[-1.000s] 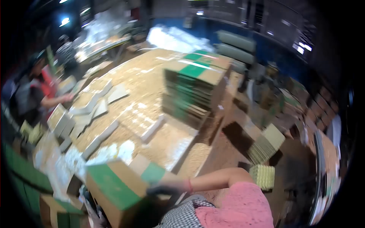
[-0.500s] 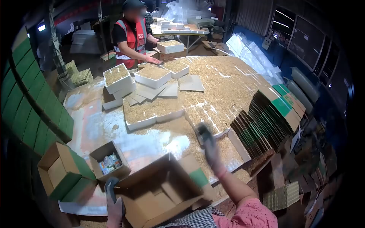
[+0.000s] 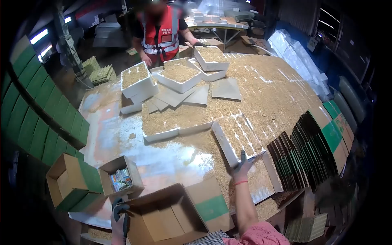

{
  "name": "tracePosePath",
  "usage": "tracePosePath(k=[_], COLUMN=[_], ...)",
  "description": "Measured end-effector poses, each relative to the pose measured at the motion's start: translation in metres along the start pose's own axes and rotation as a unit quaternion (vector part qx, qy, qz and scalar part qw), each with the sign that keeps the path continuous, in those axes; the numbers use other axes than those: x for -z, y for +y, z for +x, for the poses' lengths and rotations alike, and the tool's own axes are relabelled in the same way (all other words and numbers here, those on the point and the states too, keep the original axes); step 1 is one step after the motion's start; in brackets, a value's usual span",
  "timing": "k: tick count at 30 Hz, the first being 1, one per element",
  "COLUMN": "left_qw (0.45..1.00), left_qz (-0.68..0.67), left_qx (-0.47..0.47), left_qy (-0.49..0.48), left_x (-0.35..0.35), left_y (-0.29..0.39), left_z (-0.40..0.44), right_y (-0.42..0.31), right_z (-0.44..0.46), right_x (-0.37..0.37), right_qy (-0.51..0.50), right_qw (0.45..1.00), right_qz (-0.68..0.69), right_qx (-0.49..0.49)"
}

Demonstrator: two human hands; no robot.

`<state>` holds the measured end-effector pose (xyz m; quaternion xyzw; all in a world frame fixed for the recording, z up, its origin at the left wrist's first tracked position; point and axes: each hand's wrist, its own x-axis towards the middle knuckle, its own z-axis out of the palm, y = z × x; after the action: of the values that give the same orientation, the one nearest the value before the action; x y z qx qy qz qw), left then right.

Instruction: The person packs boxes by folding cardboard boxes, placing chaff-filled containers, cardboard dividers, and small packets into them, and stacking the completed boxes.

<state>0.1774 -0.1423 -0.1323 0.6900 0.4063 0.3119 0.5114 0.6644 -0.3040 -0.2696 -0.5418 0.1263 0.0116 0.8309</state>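
My left hand, in a grey-and-dark glove, is closed on the left wall of an open cardboard box. That box stands in front of me and shows bare brown inner walls. My right hand, also gloved, grips the near end of a white foam box full of brown, grainy loose material. Its thumb lies up over the rim; the other fingers are mostly hidden. Another cardboard-walled spot with scattered grains lies just to the right of this hand.
Across the table, a person in a red vest has a hand on a filled foam box. More filled boxes and grey sheets cover the table. Folded cartons stand right; a small carton with packets stands left.
My right hand has come down and nearer, onto the foam box's near end, whose left wall now shows. The other person's foam box has moved onto the stack. My view has shifted.
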Motion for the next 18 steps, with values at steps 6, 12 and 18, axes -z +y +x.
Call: tracePosePath(k=[6, 12, 18], left_qw=[0.998, 0.997, 0.983], left_qz=[-0.040, 0.034, 0.050], left_qx=[-0.002, -0.048, -0.163], left_qy=[-0.051, -0.059, -0.060], left_x=[0.001, -0.023, -0.064], left_y=[0.004, 0.053, 0.112], left_z=[0.023, 0.047, 0.017], right_y=[-0.080, -0.225, -0.278], right_z=[-0.032, -0.094, -0.199], right_x=[0.069, 0.045, -0.021], right_qy=[-0.423, -0.601, -0.663], right_qw=[0.899, 0.641, 0.661], right_qz=[-0.108, -0.277, -0.347], right_qx=[-0.032, 0.388, -0.057])
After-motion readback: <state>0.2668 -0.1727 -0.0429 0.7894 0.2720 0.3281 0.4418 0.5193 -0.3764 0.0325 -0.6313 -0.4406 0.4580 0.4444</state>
